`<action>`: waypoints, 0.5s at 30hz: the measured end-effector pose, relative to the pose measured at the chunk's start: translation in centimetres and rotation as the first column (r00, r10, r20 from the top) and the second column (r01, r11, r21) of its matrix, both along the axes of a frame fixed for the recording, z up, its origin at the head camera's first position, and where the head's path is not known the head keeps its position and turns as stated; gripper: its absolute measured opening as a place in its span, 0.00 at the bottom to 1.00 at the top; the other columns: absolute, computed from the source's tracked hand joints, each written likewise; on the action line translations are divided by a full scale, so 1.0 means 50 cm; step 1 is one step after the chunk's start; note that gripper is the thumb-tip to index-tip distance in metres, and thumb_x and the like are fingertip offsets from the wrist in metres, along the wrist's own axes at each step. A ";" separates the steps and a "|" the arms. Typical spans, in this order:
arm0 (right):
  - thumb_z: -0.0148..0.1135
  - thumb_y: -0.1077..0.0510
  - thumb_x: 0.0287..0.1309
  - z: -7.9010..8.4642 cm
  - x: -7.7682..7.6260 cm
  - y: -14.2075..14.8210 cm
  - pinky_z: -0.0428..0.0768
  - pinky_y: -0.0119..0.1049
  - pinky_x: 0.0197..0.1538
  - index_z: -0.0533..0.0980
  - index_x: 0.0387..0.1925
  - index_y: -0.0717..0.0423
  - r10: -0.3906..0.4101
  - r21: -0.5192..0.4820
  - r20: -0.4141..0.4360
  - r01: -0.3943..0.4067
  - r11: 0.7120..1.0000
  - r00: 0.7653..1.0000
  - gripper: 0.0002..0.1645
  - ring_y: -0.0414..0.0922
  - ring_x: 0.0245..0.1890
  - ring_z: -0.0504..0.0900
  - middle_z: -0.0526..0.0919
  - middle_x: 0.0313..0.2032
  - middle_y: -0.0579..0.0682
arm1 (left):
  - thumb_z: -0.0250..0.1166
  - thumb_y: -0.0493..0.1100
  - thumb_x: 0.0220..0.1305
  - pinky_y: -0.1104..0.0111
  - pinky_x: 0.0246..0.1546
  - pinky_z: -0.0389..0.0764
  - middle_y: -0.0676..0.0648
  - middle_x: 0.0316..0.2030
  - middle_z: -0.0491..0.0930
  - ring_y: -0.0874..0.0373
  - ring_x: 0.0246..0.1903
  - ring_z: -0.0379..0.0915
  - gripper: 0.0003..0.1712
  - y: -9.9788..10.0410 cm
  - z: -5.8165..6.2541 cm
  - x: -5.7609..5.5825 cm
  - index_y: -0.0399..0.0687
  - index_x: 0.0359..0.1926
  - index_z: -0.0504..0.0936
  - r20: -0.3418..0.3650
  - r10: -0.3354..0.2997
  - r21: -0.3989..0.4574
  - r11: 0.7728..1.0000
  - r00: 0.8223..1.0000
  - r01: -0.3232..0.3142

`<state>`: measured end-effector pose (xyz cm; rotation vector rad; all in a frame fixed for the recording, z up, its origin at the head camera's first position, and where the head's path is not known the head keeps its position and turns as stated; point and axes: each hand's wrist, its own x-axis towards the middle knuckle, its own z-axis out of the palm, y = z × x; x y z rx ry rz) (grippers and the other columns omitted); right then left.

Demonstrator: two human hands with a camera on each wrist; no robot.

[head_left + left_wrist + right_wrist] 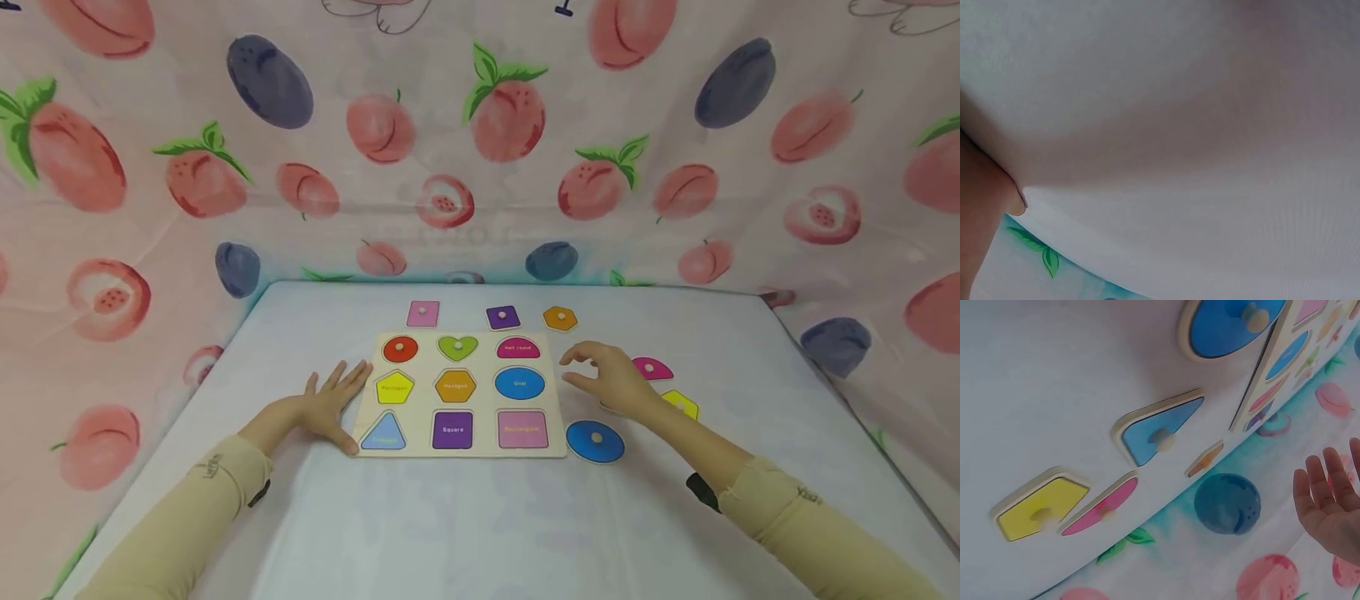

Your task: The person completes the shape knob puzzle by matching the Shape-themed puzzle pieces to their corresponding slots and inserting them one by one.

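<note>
A pale wooden shape-puzzle board (pixel 486 408) lies flat on the table. Knobbed pieces, a red circle (pixel 392 354) and a green heart (pixel 450 350), sit in its top row; the other spots show printed colours. My left hand (pixel 326 408) has its fingers spread at the board's left edge, thumb by the near corner. Just right of the board hovers my right hand (pixel 611 375), fingers loosely bent, holding nothing. Beneath it lies a blue triangle piece (pixel 1147 440), mostly hidden in the head view. A blue oval piece (pixel 585 446) lies by the board's near right corner.
Beyond the board lie a pink piece (pixel 422 321), a purple square (pixel 495 321) and an orange hexagon (pixel 553 323). Right of it are a magenta half round (pixel 660 369) and a yellow pentagon (pixel 686 404), partly behind my right forearm. A fruit-print cloth (pixel 517 200) hangs behind the table.
</note>
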<state>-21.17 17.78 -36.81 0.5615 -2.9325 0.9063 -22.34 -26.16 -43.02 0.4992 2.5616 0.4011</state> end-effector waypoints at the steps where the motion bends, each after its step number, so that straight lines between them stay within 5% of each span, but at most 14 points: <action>1: 0.65 0.60 0.56 0.001 0.003 0.006 0.76 0.54 0.55 0.78 0.44 0.57 -0.005 -0.003 -0.003 0.005 1.000 1.000 0.13 0.56 0.52 0.76 0.81 0.48 0.57 | 0.75 0.66 0.33 0.31 0.60 0.21 0.37 0.73 0.27 0.34 0.70 0.17 0.80 -0.001 0.000 -0.001 0.42 0.73 0.32 -0.002 -0.003 0.002 1.000 1.000 0.003; 7: 0.65 0.62 0.55 0.003 0.012 0.045 0.78 0.54 0.52 0.78 0.43 0.58 0.041 0.005 -0.030 -0.041 0.999 0.999 0.13 0.56 0.50 0.77 0.82 0.46 0.58 | 0.72 0.72 0.30 0.33 0.60 0.17 0.40 0.74 0.24 0.36 0.70 0.13 0.81 -0.005 -0.004 -0.008 0.48 0.73 0.30 0.006 -0.022 0.010 1.000 1.000 0.022; 15: 0.66 0.62 0.53 -0.003 0.020 0.080 0.78 0.54 0.52 0.79 0.44 0.58 0.096 0.002 -0.020 -0.096 0.995 0.995 0.15 0.56 0.50 0.77 0.83 0.47 0.57 | 0.76 0.65 0.33 0.31 0.59 0.20 0.36 0.73 0.27 0.33 0.70 0.16 0.79 0.005 0.003 -0.003 0.42 0.73 0.32 0.022 0.001 -0.005 1.000 1.000 -0.001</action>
